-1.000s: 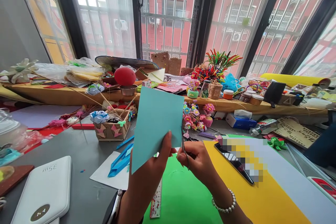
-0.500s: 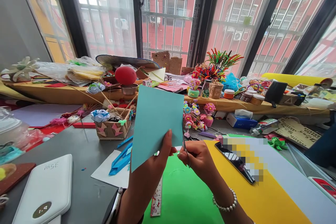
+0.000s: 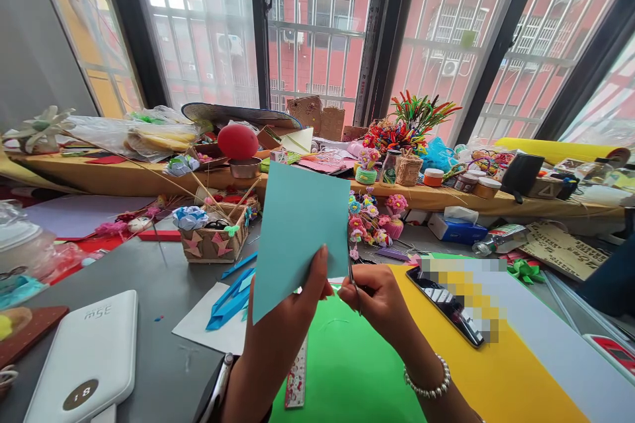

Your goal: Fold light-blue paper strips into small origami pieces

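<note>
A sheet of light blue paper [image 3: 302, 231] stands tilted up in front of me, gripped near its lower edge by my left hand [image 3: 292, 304], thumb on the near face. My right hand [image 3: 374, 297] is closed around the handles of a pair of scissors [image 3: 353, 284]. The scissors lie along the sheet's right edge, their blades mostly hidden by the paper and seen nearly edge-on. Below both hands is green paper [image 3: 347, 357], with a patterned ruler [image 3: 296, 377] on it, partly behind my left wrist.
Blue paper strips [image 3: 228, 304] lie on white paper [image 3: 198, 324] at left, near a white power bank [image 3: 89, 357]. A phone [image 3: 446, 307] rests on yellow paper [image 3: 496, 383] at right. A cardboard basket [image 3: 215, 244] and crochet flowers [image 3: 370, 221] stand behind.
The blue sheet and both hands have shifted slightly to the right. My left hand's hold on the paper and my right hand's hold on the scissors are unchanged.
</note>
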Demonstrator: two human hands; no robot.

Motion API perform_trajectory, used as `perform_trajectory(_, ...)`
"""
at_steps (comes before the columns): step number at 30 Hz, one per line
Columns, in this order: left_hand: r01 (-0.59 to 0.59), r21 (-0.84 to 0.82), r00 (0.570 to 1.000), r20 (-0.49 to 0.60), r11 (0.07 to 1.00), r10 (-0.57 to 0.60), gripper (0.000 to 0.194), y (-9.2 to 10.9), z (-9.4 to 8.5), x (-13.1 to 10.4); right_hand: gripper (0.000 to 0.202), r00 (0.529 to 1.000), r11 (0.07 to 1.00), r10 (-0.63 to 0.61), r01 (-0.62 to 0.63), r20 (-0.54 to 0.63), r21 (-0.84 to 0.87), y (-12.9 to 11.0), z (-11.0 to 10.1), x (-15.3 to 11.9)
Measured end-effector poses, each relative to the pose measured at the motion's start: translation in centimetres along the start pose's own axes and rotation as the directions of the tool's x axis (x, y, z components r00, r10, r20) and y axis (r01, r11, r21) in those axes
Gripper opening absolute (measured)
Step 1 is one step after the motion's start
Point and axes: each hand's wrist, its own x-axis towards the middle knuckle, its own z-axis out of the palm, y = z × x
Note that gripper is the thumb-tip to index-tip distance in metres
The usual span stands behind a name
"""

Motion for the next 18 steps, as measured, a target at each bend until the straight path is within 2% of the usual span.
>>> perform_trajectory(9,-0.044,0.052,0.998,0.054,0.998,0.041,0.033,-0.2,0.4,-1.1,0.052,1.000,0.999,-0.012,0.011,-0.025,-0.053,0.0,0.1,0.1)
perform_trajectory(11,-0.069,0.052,0.992,0.105,0.996,0.063,0.030,-0.3,0.5,-1.6,0.053,1.000,0.998,-0.008,0.006,-0.024,-0.063,0.0,0.0,0.1)
perform_trajectory(15,0.072,-0.070,0.982,0.181,0.995,-0.058,0.032,-0.5,0.6,-2.4,0.052,1.000,0.998,-0.009,0.008,-0.016,-0.068,0.0,-0.1,0.1)
perform_trajectory(18,0.126,-0.175,0.979,0.179,0.976,-0.095,0.032,-0.5,0.7,-2.6,0.052,1.000,0.996,-0.015,0.013,-0.027,-0.083,0.0,0.0,0.2)
